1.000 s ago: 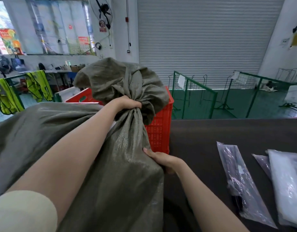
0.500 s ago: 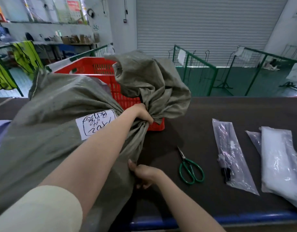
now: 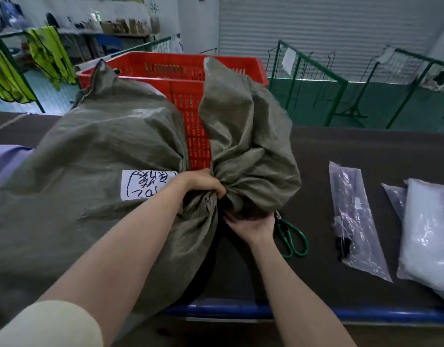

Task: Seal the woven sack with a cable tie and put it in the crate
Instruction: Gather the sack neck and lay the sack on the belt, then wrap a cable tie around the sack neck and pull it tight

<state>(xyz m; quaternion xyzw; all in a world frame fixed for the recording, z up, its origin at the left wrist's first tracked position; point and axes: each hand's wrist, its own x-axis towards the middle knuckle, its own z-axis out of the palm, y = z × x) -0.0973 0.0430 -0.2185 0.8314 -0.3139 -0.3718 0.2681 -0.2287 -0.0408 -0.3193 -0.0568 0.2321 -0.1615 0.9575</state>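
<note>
Here our left hand (image 3: 203, 182) is clenched tight around the gathered neck of the woven sack (image 3: 95, 156), fingers curled fully round the bunched fabric so no gap shows between them. The sack's body spreads away from that fist toward our left and lies on the dark table (image 3: 353, 151); its loose mouth flares up and to the right of the fist, billowing above both hands. Just left of the fist, a white label (image 3: 143, 185) with handwritten marks sits on the sack, partly covered by our wrist.

Our right hand (image 3: 252, 225) comes in from below the neck, palm up and spread open, fingers flat against the underside of the flared fabric; the fingertips disappear under the cloth, so we cannot tell whether they pinch anything. The two hands are close together but not touching.

Directly behind the fist, beyond the sack, stands the red crate (image 3: 190, 78); the sack leans against its near wall and is not inside it. Just right of our right hand, green-handled scissors (image 3: 292, 236) lie on the table, the blades partly hidden under the fabric. Farther right lie a clear bag (image 3: 353, 216) with dark contents and a pale plastic packet (image 3: 426, 234).
</note>
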